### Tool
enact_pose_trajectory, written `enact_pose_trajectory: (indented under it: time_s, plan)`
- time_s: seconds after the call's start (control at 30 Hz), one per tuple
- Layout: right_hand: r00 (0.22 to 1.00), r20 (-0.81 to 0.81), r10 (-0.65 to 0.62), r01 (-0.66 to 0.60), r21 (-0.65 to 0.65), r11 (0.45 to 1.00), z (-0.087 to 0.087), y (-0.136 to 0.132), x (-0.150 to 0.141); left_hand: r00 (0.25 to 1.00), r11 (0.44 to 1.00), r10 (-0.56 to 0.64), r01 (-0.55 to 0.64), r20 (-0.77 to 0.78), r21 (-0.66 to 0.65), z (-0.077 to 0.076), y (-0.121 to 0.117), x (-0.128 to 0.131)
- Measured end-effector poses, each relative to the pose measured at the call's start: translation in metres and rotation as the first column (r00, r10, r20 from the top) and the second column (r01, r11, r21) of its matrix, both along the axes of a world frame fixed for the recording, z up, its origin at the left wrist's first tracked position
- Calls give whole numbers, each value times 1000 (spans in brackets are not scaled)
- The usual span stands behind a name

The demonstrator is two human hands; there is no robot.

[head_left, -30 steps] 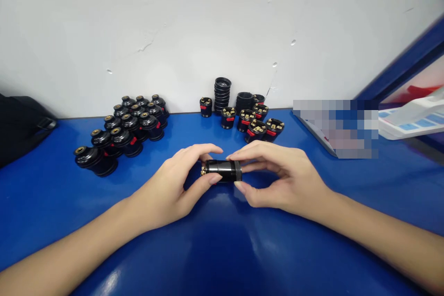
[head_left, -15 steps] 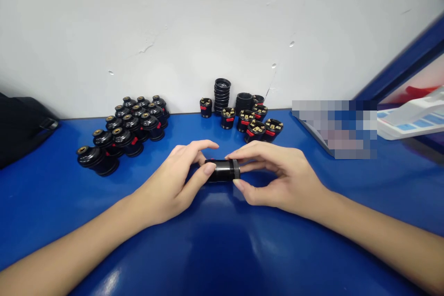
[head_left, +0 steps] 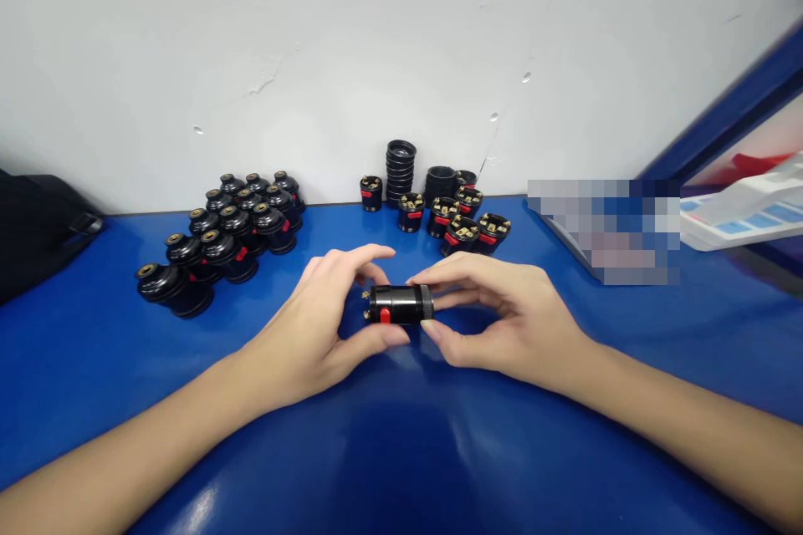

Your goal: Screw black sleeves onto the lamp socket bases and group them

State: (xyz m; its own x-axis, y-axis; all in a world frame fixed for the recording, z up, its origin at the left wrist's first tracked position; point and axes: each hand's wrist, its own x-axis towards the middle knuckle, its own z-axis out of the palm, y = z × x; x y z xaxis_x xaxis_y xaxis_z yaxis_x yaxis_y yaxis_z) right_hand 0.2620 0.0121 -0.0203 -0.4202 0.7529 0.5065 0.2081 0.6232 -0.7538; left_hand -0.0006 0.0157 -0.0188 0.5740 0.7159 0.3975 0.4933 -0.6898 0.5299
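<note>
A black lamp socket (head_left: pixel 401 305) lies on its side between my hands, low over the blue table. Brass terminals stick out at its left end, and a red switch on it faces me. My left hand (head_left: pixel 332 322) has its thumb along the near side of the body and a fingertip at the far side; the index finger is raised. At the other end, the fingertips and thumb of my right hand (head_left: pixel 508 313) pinch around the ribbed ring (head_left: pixel 427 303). Part of the right fingers is hidden behind the socket.
Rows of capped black sockets (head_left: pixel 229 255) stand at left. Open socket bodies with red switches (head_left: pixel 462 234) cluster behind my hands, beside stacked black threaded rings (head_left: pixel 400 171). A black bag (head_left: pixel 43 230) sits far left; a white-blue tray (head_left: pixel 746 213) is at right. A white wall closes the back.
The socket has turned about its long axis, bringing the red switch round from the top to the near side. My left thumb has slid down off the body's front. The right hand has barely moved.
</note>
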Motion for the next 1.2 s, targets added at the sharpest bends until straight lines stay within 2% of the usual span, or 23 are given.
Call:
enact_pose_trajectory:
  time_s: [0.1, 0.2, 0.3, 0.43, 0.5, 0.67, 0.83, 0.9, 1.0, 1.07, 1.13, 1.2]
  plan:
    - [1000, 29, -4, 3, 37, 999, 0, 0, 0, 998, 993, 32, -38, -62, -108, 6, -5, 2]
    - [999, 32, -4, 2, 54, 999, 0, 0, 0, 998, 993, 8, -15, -61, -119, 8, -7, 3]
    - [1000, 21, -11, 10, 32, 999, -1, 0, 1, 1000, 997, -9, 8, -1, -78, 3, -6, 2]
    - [1000, -1, -5, 5, 12, 1000, 0, -1, 0, 995, 998, -43, 37, 94, 56, -4, -1, 0]
    - [1000, -4, -3, 3, 19, 1000, 0, -1, 0, 995, 995, -35, 26, 95, 91, -5, 1, 0]
    - [1000, 3, -5, 5, 21, 1000, 1, 0, -1, 997, 996, 68, -69, -28, -56, 3, -1, 0]
    - [1000, 19, 5, -6, 31, 1000, -1, -1, 1, 998, 996, 35, -39, -49, -84, 6, -5, 1]
    - [1000, 9, -2, 2, 16, 1000, -2, -1, 2, 1000, 997, 28, -28, 6, -65, 2, -4, 1]
    - [1000, -3, -22, 22, -22, 1000, -3, 0, 2, 994, 999, -11, 5, 106, 52, -5, 0, -1]
    - [1000, 6, -16, 16, -25, 1000, -3, 0, 2, 992, 993, -42, 29, 121, 112, -7, 1, -1]
    - [1000, 15, -6, 6, -13, 1000, -3, 1, 1, 996, 997, -36, 31, 82, 72, -5, 1, -2]
    - [1000, 14, -2, 2, 0, 1000, -2, 1, 1, 1000, 1000, 0, 0, 24, -24, -1, 0, -1]
